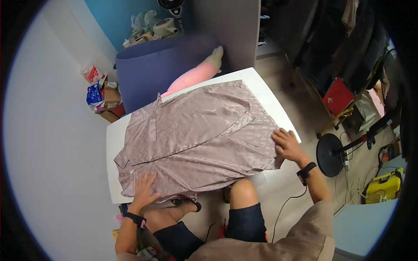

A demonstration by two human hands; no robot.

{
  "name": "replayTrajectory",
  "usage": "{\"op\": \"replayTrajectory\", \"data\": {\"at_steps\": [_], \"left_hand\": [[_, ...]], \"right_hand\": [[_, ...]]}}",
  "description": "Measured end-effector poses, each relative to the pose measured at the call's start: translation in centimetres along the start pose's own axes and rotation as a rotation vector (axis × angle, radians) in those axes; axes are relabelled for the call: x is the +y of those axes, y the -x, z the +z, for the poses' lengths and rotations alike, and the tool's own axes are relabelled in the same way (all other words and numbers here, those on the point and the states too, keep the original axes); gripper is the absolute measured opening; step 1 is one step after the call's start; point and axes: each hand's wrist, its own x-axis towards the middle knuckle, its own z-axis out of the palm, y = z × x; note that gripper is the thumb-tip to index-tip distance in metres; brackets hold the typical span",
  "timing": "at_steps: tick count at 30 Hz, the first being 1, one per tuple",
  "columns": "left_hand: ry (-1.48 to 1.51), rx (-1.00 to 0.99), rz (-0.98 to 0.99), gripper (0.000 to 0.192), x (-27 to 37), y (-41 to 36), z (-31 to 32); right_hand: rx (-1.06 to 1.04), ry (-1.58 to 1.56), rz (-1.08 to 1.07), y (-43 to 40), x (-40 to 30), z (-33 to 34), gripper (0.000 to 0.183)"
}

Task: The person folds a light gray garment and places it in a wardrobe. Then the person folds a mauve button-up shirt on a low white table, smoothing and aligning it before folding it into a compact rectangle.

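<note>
A mauve satin shirt (196, 130) with a collar, chest pocket and buttoned front lies spread over a white table (272, 98). Its collar points left and its hem lies to the right, with a sleeve hanging over the near edge. My left hand (143, 189) rests flat with fingers apart on the cloth just below the collar. Over at the hem's near right corner, my right hand (286, 143) lies on the fabric, fingers spread and partly over the table. Neither hand visibly pinches the cloth. Both wrists wear black straps.
Beyond the table are a blue upholstered seat (143, 75) and a pink plush toy (192, 78). Boxes and packets (109, 94) stand by the left wall. At right are a round black stand base (328, 155), a clothes rack with dark garments (346, 49) and a yellow case (383, 187).
</note>
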Motion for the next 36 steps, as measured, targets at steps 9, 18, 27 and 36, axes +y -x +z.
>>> {"op": "replayTrajectory", "data": {"at_steps": [9,18,27,36], "left_hand": [[0.027,0.205,0.215,0.062,5.5,-3.6,-0.3],[0.113,0.083,0.255,0.07,10.2,-8.3,1.5],[0.038,0.027,0.304,0.072,9.7,-8.4,1.8],[-0.033,-0.006,0.305,0.076,9.2,-8.3,2.4]], "right_hand": [[-0.028,-0.307,-0.154,-8.0,-7.1,-0.2,0.026],[0.049,-0.441,-0.14,-8.6,-8.6,2.8,0.015],[-0.091,-0.176,-0.129,-7.7,-10.5,2.3,0.013],[-0.049,-0.523,0.12,-7.8,-9.2,2.5,0.014]]}}
